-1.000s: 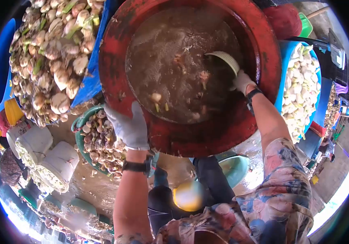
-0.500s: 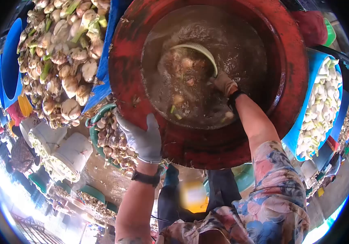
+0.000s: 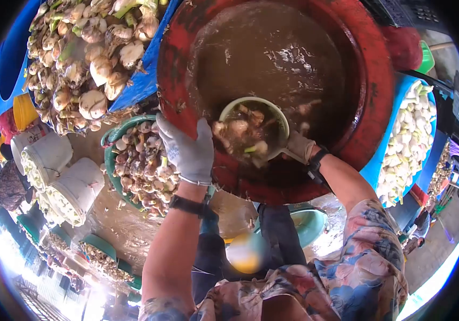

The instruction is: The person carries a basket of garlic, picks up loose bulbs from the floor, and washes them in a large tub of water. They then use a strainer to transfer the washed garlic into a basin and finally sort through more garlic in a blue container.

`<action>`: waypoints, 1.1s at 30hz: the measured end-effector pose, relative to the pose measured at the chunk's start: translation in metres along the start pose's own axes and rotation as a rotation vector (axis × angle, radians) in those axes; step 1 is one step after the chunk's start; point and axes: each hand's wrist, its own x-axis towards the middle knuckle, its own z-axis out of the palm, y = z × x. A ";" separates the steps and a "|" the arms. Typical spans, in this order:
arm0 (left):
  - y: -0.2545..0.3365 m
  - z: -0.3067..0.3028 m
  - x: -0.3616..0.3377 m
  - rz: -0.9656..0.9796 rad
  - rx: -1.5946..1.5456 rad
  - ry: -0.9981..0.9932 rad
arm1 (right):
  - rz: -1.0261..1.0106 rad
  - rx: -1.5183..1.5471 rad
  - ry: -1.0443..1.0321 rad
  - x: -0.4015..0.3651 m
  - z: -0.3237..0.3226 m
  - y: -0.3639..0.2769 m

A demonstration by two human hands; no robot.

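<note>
A wide red basin (image 3: 375, 101) holds murky brown water (image 3: 261, 59). My gloved right hand (image 3: 300, 145) is closed around the handle of a round, pale-rimmed scoop (image 3: 284, 119) at the near side of the water. Inside the scoop lie wet garlic bulbs (image 3: 238, 127) and a piece of green stem; its bottom is hidden by them and the murky water. At the basin's left rim rests my left hand (image 3: 189, 155), in a grey-white glove, with fingers stretched out and thumb apart. A few bits float just right of the scoop.
Unpeeled garlic (image 3: 93, 59) is heaped in a blue container at upper left. Below it stands a green basket (image 3: 109, 166) of purplish garlic, beside white buckets (image 3: 82, 184). To the right, a light-blue tub (image 3: 382, 160) holds white garlic. A green tub (image 3: 310, 220) sits near my legs.
My right hand has drawn the scoop nearer; it was mostly sunk and tilted, and now its full rim shows with garlic inside. My left hand stays at the basin's rim.
</note>
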 end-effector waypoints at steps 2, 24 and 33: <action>0.003 -0.005 0.001 -0.022 -0.049 -0.015 | -0.007 -0.049 -0.024 -0.021 -0.003 -0.023; -0.188 -0.181 -0.087 -0.486 -1.748 -0.077 | -1.122 -0.198 0.523 -0.096 0.335 -0.095; -0.204 -0.137 -0.068 -0.379 -0.657 -0.078 | -0.962 -0.123 0.645 -0.142 0.187 -0.142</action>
